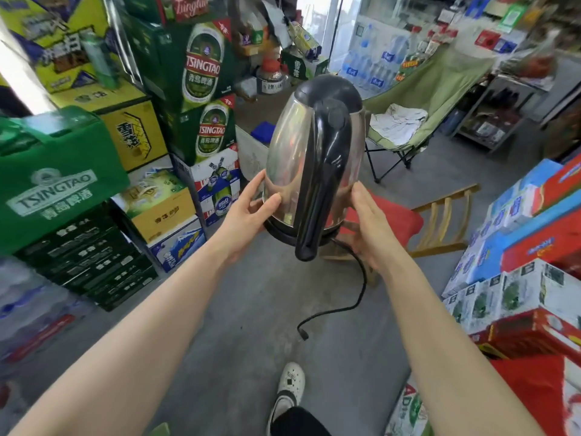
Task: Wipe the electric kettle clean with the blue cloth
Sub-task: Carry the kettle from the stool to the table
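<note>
Item: electric kettle (292, 158), steel body, black lid and handle (323, 171). Held in the air, long axis near upright, lid uppermost, handle facing the person.

Grip: left hand (248, 209) pressed to the kettle's lower left wall, fingers mostly straight, thumb laid across the steel. The right hand (369, 225) is flat against the kettle's lower right side and base. Neither hand curls round the handle; the kettle is borne between them.

Cord (358, 278): hangs loose below the kettle.

Blue cloth (263, 131): beyond the kettle and to its left, apart from both hands and untouched. The left hand is judged nearer.

Red seat (399, 221): behind the kettle's base, right side.
</note>
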Available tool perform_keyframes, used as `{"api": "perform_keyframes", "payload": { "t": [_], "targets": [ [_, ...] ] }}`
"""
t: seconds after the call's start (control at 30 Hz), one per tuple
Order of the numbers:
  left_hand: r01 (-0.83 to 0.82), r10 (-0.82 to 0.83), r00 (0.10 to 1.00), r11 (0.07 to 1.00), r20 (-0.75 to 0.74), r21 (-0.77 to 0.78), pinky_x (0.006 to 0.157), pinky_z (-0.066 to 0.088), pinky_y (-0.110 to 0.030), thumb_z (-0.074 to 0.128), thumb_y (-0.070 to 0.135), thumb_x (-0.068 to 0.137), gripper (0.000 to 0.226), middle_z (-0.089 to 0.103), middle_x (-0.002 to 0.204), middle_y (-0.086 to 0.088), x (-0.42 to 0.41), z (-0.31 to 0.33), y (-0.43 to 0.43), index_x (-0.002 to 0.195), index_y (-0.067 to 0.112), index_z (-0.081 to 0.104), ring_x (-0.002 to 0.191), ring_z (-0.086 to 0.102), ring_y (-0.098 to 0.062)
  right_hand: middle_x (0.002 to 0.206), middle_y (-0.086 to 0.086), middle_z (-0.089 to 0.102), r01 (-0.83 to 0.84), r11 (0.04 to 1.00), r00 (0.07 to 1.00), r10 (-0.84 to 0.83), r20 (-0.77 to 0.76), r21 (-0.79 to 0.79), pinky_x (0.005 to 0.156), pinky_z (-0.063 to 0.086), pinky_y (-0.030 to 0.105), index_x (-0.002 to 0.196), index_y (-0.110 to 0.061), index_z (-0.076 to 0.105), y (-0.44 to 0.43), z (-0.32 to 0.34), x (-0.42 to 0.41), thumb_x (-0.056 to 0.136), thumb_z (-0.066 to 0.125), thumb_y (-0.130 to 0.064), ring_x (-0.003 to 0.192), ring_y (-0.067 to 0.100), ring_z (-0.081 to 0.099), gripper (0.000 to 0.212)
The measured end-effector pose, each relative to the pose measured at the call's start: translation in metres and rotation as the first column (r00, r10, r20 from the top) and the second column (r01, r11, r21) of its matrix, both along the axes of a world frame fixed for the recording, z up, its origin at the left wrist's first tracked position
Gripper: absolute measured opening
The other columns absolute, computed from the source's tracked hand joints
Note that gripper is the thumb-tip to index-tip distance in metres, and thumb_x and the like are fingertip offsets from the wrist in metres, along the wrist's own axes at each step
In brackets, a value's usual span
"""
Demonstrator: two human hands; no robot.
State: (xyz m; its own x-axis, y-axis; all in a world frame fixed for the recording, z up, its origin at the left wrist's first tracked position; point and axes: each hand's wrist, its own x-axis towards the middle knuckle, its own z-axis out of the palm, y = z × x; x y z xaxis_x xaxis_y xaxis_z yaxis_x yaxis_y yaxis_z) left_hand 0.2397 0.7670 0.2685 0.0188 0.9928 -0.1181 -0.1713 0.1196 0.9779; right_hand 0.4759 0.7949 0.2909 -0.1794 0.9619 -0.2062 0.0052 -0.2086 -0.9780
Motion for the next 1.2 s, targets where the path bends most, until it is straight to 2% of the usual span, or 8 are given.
{"api": "perform_keyframes", "payload": {
  "t": [0.2, 0.43, 0.57, 0.77, 0.93, 1.0, 1.1, 1.2],
  "targets": [
    [-0.055, 0.055, 0.998, 0.998, -0.006, -0.004, 0.108, 0.044, -0.051, 0.072, 0.050, 0.076, 0.087, 0.056, 0.143, -0.003, 0.030, 0.000, 0.097, 0.150, 0.047, 0.027, 0.122, 0.062, -0.020, 0.127, -0.009, 0.057, -0.058, 0.997, 0.997, 0.055, 0.049, 0.058, 0.114, 0.042, 0.055, 0.140, -0.023, 0.052, 0.115, -0.004, 0.027, 0.088, 0.056, -0.072, 0.117, 0.018, 0.054, 0.072],
    [-0.068, 0.068, 0.998, 0.998, 0.012, 0.006, 0.105, 0.048, -0.047, 0.069, 0.041, 0.083, 0.079, 0.058, 0.140, -0.011, 0.049, 0.003, 0.220, 0.151, 0.043, 0.028, 0.117, 0.066, -0.021, 0.148, -0.002, 0.054, -0.023, 1.000, 0.999, 0.022, 0.036, 0.022, 0.115, 0.042, 0.054, 0.144, -0.024, 0.051, 0.239, -0.002, 0.043, 0.067, 0.063, -0.087, 0.134, 0.030, 0.054, 0.100],
    [-0.031, 0.031, 0.999, 1.000, 0.039, 0.004, 0.105, 0.048, -0.042, 0.073, 0.048, 0.074, 0.078, 0.056, 0.141, -0.012, 0.053, -0.001, 0.297, 0.142, 0.053, 0.036, 0.120, 0.063, -0.022, 0.146, -0.003, 0.055, 0.017, 0.999, 0.999, -0.019, 0.045, 0.042, 0.116, 0.039, 0.056, 0.134, -0.026, 0.054, 0.316, -0.011, 0.051, 0.074, 0.061, -0.085, 0.133, 0.026, 0.054, 0.084],
    [0.030, -0.030, 0.998, 0.999, 0.048, -0.010, 0.110, 0.044, -0.043, 0.082, 0.068, 0.055, 0.067, 0.051, 0.146, -0.009, 0.057, 0.000, 0.415, 0.112, 0.072, 0.047, 0.135, 0.049, -0.023, 0.155, 0.002, 0.049, 0.102, 0.995, 0.994, -0.102, 0.032, 0.004, 0.113, 0.044, 0.056, 0.150, -0.029, 0.045, 0.421, -0.013, 0.054, 0.073, 0.063, -0.084, 0.138, 0.033, 0.052, 0.096],
    [0.044, -0.043, 0.998, 0.999, 0.049, -0.011, 0.082, 0.056, -0.023, 0.065, 0.032, 0.089, 0.055, 0.058, 0.135, -0.012, 0.074, 0.002, 0.506, 0.133, 0.052, 0.037, 0.107, 0.069, -0.014, 0.117, -0.013, 0.068, 0.145, 0.988, 0.988, -0.141, 0.067, -0.058, 0.102, 0.054, 0.054, 0.143, -0.029, 0.053, 0.505, -0.011, 0.065, 0.094, 0.048, -0.071, 0.104, 0.021, 0.067, 0.065],
    [0.039, -0.039, 0.999, 0.999, 0.032, -0.004, 0.081, 0.056, -0.021, 0.060, 0.024, 0.095, 0.053, 0.060, 0.132, -0.012, 0.082, 0.000, 0.542, 0.134, 0.051, 0.036, 0.105, 0.070, -0.012, 0.110, -0.015, 0.070, 0.162, 0.984, 0.985, -0.157, 0.065, -0.074, 0.096, 0.059, 0.048, 0.135, -0.031, 0.060, 0.541, -0.011, 0.073, 0.100, 0.041, -0.063, 0.093, 0.015, 0.067, 0.051],
    [0.025, -0.024, 1.000, 1.000, 0.008, -0.017, 0.085, 0.056, -0.020, 0.060, 0.023, 0.096, 0.056, 0.061, 0.130, -0.007, 0.094, -0.005, 0.592, 0.139, 0.049, 0.034, 0.104, 0.070, -0.009, 0.127, -0.009, 0.066, 0.140, 0.987, 0.987, -0.133, 0.086, -0.082, 0.096, 0.059, 0.049, 0.130, -0.033, 0.059, 0.594, -0.016, 0.082, 0.100, 0.042, -0.063, 0.097, 0.017, 0.069, 0.046],
    [0.023, -0.023, 1.000, 0.999, 0.002, -0.049, 0.099, 0.052, -0.033, 0.062, 0.025, 0.095, 0.057, 0.060, 0.132, -0.005, 0.104, -0.012, 0.642, 0.137, 0.052, 0.034, 0.109, 0.068, -0.013, 0.147, -0.003, 0.056, 0.132, 0.988, 0.986, -0.123, 0.109, -0.081, 0.102, 0.054, 0.055, 0.143, -0.035, 0.050, 0.649, -0.026, 0.092, 0.089, 0.047, -0.075, 0.122, 0.027, 0.063, 0.067]
  ]
}}
